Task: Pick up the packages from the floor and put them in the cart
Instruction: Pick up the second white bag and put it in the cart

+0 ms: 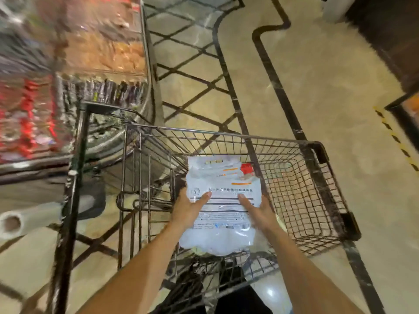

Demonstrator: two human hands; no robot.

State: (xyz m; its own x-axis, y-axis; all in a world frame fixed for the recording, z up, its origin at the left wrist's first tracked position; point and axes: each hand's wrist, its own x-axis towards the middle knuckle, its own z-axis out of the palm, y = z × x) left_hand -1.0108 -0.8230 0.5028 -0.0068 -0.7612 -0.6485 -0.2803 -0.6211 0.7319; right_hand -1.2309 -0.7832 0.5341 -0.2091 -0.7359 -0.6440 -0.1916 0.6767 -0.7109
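A white plastic package (223, 207) with black and orange print is held flat over the wire shopping cart (313, 200). My left hand (189, 209) grips its left edge with the thumb on top. My right hand (257, 210) grips its right edge the same way. Below the package, inside the basket, lies something red and white (247, 169), mostly hidden. Both forearms reach in over the cart's near end.
A blurred display case (74, 64) with packaged goods stands to the left, next to a dark metal frame (74, 177). A white roll (20, 220) lies at lower left. Tiled floor (317, 87) with dark lines stretches ahead and right. Dark furniture (390, 41) sits at upper right.
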